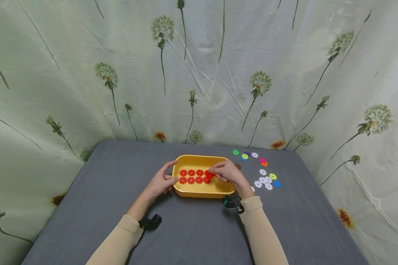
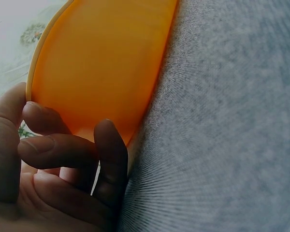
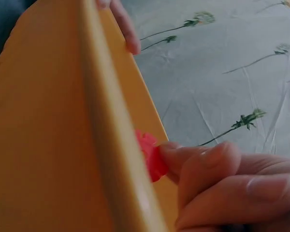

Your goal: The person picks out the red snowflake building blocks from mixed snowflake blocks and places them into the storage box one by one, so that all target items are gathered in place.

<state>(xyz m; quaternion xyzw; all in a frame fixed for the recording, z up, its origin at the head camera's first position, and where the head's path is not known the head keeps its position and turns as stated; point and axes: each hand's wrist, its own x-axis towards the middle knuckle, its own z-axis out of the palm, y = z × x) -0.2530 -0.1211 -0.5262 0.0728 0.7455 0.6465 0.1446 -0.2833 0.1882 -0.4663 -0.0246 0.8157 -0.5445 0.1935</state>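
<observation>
A yellow plastic tray (image 1: 192, 193) holds red flower-shaped plastic discs (image 1: 191, 172) laid in two rows. My left hand (image 1: 160, 181) grips the tray's left end, its thumb and fingers at the rim. In the left wrist view, the fingers (image 2: 58, 151) bend against the tray's orange-yellow wall (image 2: 106, 63). Over the right part of the tray, my right hand (image 1: 229, 172) pinches a red disc (image 3: 153, 157) between thumb and fingertips. From the right wrist camera, the near rim hides the laid-out discs and part of the pinched one.
Loose flower discs lie on the grey cloth right of the tray: several white ones (image 1: 262, 180), a blue one (image 1: 276, 184), a green one (image 1: 235, 152), pink, orange and yellow ones. A brown disc (image 1: 238, 166) sits behind the right hand. A dandelion-print curtain (image 1: 199, 73) hangs behind the table.
</observation>
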